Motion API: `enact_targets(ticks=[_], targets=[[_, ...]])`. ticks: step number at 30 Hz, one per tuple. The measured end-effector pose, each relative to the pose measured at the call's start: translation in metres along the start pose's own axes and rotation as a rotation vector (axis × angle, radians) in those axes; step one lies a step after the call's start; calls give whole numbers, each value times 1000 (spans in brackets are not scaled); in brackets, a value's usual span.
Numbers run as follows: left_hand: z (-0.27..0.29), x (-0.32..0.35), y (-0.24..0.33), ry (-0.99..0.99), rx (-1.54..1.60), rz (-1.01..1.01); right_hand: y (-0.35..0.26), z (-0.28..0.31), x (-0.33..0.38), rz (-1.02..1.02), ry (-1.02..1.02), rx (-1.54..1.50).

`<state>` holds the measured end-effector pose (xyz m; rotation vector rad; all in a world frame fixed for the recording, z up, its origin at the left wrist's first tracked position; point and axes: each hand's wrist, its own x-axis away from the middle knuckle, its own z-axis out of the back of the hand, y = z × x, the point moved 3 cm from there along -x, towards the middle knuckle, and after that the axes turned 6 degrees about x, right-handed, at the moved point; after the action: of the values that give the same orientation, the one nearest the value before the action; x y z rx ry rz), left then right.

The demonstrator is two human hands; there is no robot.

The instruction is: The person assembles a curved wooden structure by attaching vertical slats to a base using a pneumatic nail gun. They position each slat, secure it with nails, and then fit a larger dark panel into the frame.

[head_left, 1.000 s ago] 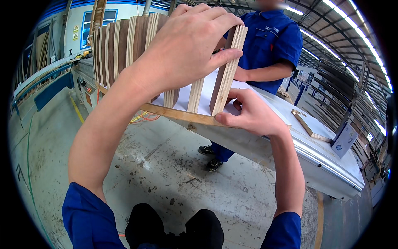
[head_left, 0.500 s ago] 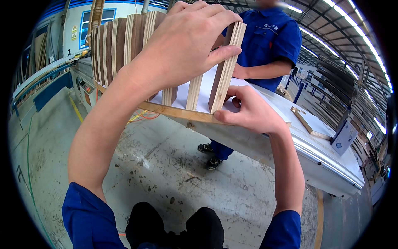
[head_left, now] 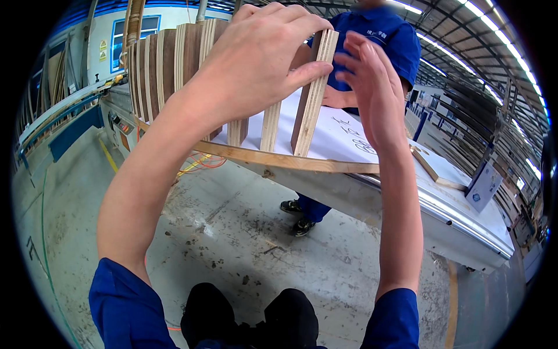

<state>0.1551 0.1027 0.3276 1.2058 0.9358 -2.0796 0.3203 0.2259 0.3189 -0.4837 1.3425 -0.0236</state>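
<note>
Several plywood boards stand on edge in a row on a white table (head_left: 349, 139). My left hand (head_left: 261, 52) grips the top of the nearest upright plywood board (head_left: 311, 99), fingers over its edge and thumb on its side. My right hand (head_left: 372, 87) is raised just to the right of that board, fingers spread and palm toward it, holding nothing. More boards (head_left: 163, 70) stand further left in the row. A flat plywood strip (head_left: 290, 161) lies along the table's near edge under them.
A person in a blue work shirt (head_left: 383, 41) stands across the table, feet (head_left: 299, 218) on the concrete floor. A small wooden frame piece (head_left: 433, 168) lies on the table at right. Machinery (head_left: 70, 122) runs along the left. Orange cables (head_left: 200, 163) hang under the table.
My right hand has left the table's near edge and risen, open, beside the board. My left hand keeps its grip on the board's top.
</note>
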Motion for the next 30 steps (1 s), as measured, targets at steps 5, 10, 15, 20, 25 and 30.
enact_targets(ticks=[5, 10, 15, 20, 25, 30], targets=[[-1, 1, 1, 1, 5, 0, 2, -24, -12, 126, 5, -29], [-1, 2, 1, 3, 0, -1, 12, -35, -10, 156, 65, -57], [0, 3, 0, 2, -5, -5, 14, -40, -9, 231, 106, -35], [2, 4, 1, 1, -11, -7, 11, -43, -7, 263, 101, -28], [3, 10, 3, 0, -11, 2, 15, -42, -7, 232, 79, -68], [5, 13, 7, -10, -16, 1, 14, -42, -6, 224, 64, -75]])
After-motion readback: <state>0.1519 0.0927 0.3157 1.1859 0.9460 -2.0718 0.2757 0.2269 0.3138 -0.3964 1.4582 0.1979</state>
